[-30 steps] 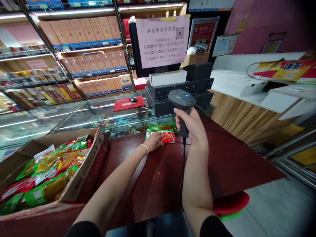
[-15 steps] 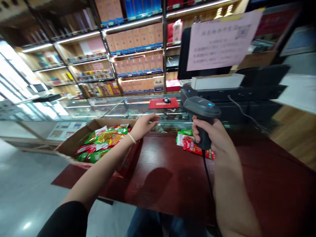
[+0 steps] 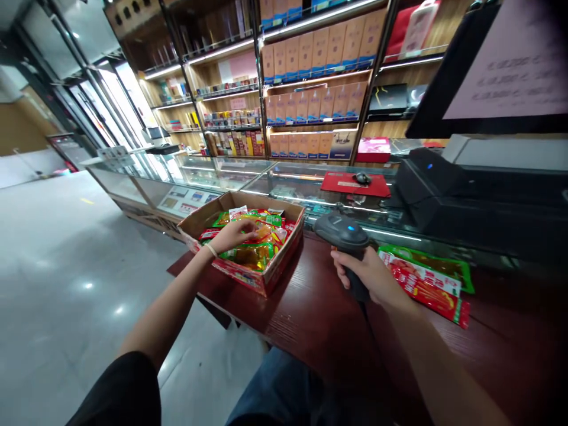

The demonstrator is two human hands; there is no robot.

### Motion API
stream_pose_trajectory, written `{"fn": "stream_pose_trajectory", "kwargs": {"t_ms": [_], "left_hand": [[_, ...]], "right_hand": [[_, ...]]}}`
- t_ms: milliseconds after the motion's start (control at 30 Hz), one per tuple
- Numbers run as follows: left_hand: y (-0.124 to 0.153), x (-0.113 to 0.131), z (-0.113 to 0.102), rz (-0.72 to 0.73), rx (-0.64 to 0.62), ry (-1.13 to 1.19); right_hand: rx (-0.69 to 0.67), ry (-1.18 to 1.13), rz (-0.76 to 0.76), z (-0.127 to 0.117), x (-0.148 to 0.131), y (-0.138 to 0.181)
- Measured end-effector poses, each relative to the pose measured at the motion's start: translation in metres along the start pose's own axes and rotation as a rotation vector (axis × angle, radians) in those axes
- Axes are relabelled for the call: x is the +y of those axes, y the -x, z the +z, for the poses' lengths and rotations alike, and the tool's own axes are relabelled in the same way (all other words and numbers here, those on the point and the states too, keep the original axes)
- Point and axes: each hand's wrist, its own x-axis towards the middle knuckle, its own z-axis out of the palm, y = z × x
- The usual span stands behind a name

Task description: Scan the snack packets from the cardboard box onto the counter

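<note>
The right hand (image 3: 371,276) grips a barcode scanner (image 3: 341,233), with snack packets (image 3: 426,287) on the worktop (image 3: 317,307) at its three o'clock. At nine o'clock, the left hand (image 3: 232,235) is half-curled over bagged snacks (image 3: 251,254) in a cardboard box (image 3: 284,258); any hold is unclear.

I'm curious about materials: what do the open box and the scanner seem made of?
The box looks like cardboard: matte brown inner walls, printed red outside. The scanner is probably hard plastic, satin dark grey, from its smooth, softly shining shell.
</note>
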Motion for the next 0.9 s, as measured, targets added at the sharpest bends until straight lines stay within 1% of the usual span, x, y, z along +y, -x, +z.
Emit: {"fn": "stream_pose_trajectory", "kwargs": {"t_ms": [133,233,333,400,433,467,500,600,633,667,700,767,833,900], "left_hand": [[0.011,-0.021,-0.008,-0.028,-0.16,-0.024],[0.011,-0.028,-0.008,-0.007,-0.287,-0.102],[0.007,-0.028,-0.003,0.003,-0.318,-0.203],[0.005,-0.025,-0.002,-0.001,-0.322,-0.213],[0.004,-0.022,-0.002,-0.001,-0.305,-0.202],[0.002,-0.02,-0.003,0.002,-0.26,-0.184],[0.0,-0.017,-0.005,0.001,-0.184,-0.163],[-0.008,-0.004,-0.008,-0.056,0.153,-0.062],[-0.012,0.002,-0.008,-0.085,0.243,-0.005],[-0.017,0.008,-0.008,-0.106,0.304,0.072],[-0.021,0.016,-0.006,-0.114,0.339,0.171],[-0.031,0.036,-0.002,-0.094,0.359,0.425],[-0.04,0.063,0.005,-0.053,0.358,0.694],[-0.046,0.094,0.014,-0.01,0.345,0.905]], "right_hand": [[-0.032,0.0,0.046,0.003,0.005,-0.002],[-0.035,0.006,0.051,0.003,0.007,-0.002],[-0.036,-0.011,0.046,0.0,0.008,-0.003],[-0.03,-0.033,0.048,-0.002,0.008,-0.003],[-0.023,-0.04,0.049,-0.004,0.007,-0.003],[-0.012,-0.048,0.047,-0.005,0.007,-0.003],[-0.001,-0.055,0.041,-0.007,0.005,-0.003],[0.025,-0.079,0.012,-0.014,0.001,-0.002],[0.031,-0.088,0.004,-0.016,-0.001,-0.001],[0.037,-0.096,-0.001,-0.018,-0.003,-0.001],[0.044,-0.104,-0.006,-0.021,-0.005,0.0],[0.062,-0.121,-0.021,-0.027,-0.01,0.002],[0.087,-0.138,-0.045,-0.033,-0.015,0.004],[0.119,-0.154,-0.072,-0.042,-0.02,0.007]]}}
